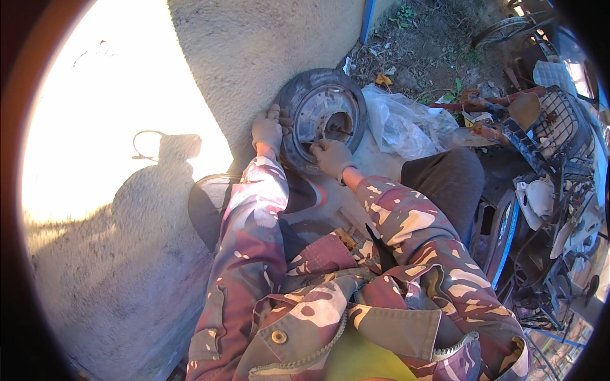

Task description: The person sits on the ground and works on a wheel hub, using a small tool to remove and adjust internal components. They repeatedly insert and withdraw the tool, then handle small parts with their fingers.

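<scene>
A small wheel with a black tyre [296, 93] and a dusty metal hub [311, 120] stands in front of me, its hub side facing up toward me. In the hub is a dark round opening, and a short axle [342, 130] sticks out of it. My left hand [269, 129], in a grey-brown glove, is wrapped round the tyre's left side. My right hand [333, 158], gloved too, is closed at the lower edge of the opening. Whatever its fingers pinch there is hidden or too small to make out.
A rough wall [254, 44] runs close on my left, partly sunlit. Clear plastic sheeting [406, 124] lies right of the wheel. Beyond my right knee [445, 181] are piled scrap parts, among them a wire basket [559, 124] and a white plastic piece [539, 198].
</scene>
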### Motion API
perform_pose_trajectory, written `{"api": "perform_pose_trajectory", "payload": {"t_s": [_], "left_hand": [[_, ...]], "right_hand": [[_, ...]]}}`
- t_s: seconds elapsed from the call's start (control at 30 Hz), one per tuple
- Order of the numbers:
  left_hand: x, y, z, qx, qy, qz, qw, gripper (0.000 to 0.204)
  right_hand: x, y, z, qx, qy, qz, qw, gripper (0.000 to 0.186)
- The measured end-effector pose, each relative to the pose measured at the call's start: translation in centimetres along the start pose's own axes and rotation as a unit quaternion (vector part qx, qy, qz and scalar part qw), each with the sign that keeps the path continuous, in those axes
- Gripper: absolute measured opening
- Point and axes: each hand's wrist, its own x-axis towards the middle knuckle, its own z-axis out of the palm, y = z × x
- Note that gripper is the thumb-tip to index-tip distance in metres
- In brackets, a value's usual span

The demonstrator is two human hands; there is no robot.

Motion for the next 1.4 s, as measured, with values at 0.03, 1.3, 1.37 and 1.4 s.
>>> {"api": "perform_pose_trajectory", "payload": {"t_s": [0.03, 1.3, 1.37, 1.4], "left_hand": [[-0.8, 0.2, -0.5, 0.004, -0.005, -0.001, 1.0, 0.035], [-16.3, -12.2, 0.8, -0.389, -0.042, -0.319, 0.863, 0.023], [-16.2, -12.2, 1.2, -0.379, -0.073, -0.299, 0.873, 0.025], [-16.1, -12.1, 1.3, -0.366, -0.071, -0.304, 0.877, 0.027]], "right_hand": [[-0.5, -0.1, 0.0, 0.065, -0.015, 0.025, 0.997, 0.032], [-13.1, -5.5, -8.2, 0.241, -0.091, 0.056, 0.965, 0.035], [-11.6, -3.8, -5.7, 0.199, -0.053, 0.039, 0.978, 0.033], [-11.0, -2.9, -5.1, 0.235, -0.071, 0.029, 0.969, 0.033]]}}
